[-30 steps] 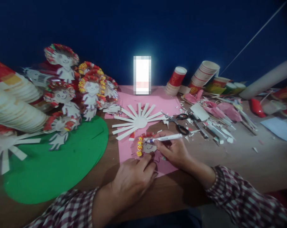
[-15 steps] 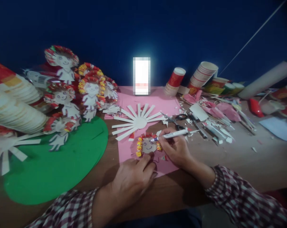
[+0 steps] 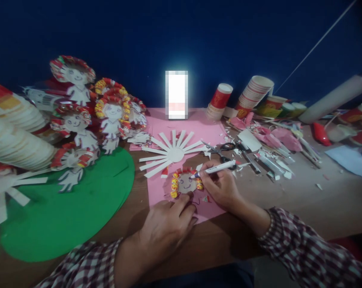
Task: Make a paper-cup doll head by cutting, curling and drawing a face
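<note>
A white marker pen (image 3: pixel 213 169) is pinched in my right hand (image 3: pixel 221 188), its dark blue tip touching the eye area of a paper doll's face (image 3: pixel 187 184). The doll lies on pink paper (image 3: pixel 157 192), with red and yellow rolled strips framing its round face. Drawn on the face are eyes and a smile. From below, my left hand (image 3: pixel 169 224) holds the doll down, fingertips on its lower edge and the other fingers curled. A white paper cup cut into a fan of strips (image 3: pixel 175 154) lies just beyond. Most of the doll's body is hidden by my left hand.
Finished-looking paper dolls (image 3: pixel 112 114) stand at left near green card (image 3: pixel 94 224) and stacked cups (image 3: pixel 22 140). Black scissors (image 3: pixel 228 147) lie right of the cut cup. Paper scraps, more cups (image 3: pixel 255 94) and a red object (image 3: pixel 321 134) fill the right. A bright screen (image 3: pixel 176 94) stands behind.
The view has shifted slightly, so things appear a little further left. The marker tip stays at the doll's eye, and my left hand keeps its place on the doll.
</note>
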### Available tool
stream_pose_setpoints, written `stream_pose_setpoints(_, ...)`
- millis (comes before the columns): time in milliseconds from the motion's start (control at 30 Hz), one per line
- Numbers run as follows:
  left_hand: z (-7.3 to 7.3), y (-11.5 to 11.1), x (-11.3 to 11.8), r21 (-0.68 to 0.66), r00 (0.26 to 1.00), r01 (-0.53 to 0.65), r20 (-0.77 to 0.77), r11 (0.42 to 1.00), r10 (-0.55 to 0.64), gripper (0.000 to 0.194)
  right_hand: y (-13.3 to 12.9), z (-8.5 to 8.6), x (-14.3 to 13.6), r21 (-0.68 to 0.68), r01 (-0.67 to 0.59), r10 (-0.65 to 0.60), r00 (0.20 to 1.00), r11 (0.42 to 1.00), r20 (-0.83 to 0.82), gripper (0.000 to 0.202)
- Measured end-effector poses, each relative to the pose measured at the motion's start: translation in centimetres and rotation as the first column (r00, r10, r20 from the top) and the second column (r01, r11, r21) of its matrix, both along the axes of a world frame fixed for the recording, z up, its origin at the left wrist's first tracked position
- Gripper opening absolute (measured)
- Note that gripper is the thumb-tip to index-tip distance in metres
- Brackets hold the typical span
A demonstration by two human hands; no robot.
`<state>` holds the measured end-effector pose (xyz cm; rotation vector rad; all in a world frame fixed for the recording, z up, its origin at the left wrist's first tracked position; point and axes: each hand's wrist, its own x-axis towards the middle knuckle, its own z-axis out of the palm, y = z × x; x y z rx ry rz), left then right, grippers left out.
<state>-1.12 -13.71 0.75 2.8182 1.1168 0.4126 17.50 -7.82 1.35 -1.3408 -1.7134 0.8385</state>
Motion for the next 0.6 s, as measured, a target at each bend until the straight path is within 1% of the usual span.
stream_pose_setpoints(133, 0.0, -0.04, -0.04, -0.002, 1.0, 0.007, -0.004, 1.0, -0.007, 0.021, -0.01, -0.11, 0.03, -0.017, -0.004, 0.003, 1.0, 1.0, -0.008, 0.007)
stream_pose_setpoints(367, -0.12, 0.11, 0.03, 0.003, 1.0, -0.007, -0.004, 1.0, 0.007, 0.021, 0.08, -0.25, 0.17, 0.001, -0.01, 0.01, 1.0, 1.0, 0.026, 0.006)
stream_pose_setpoints(600, -0.21, 0.06, 0.0, 0.019, 1.0, -0.002, -0.012, 1.0, 0.002, 0.02, 0.12, -0.02, 0.13, 0.027, -0.018, 0.017, 0.998, 0.999, 0.058, 0.009)
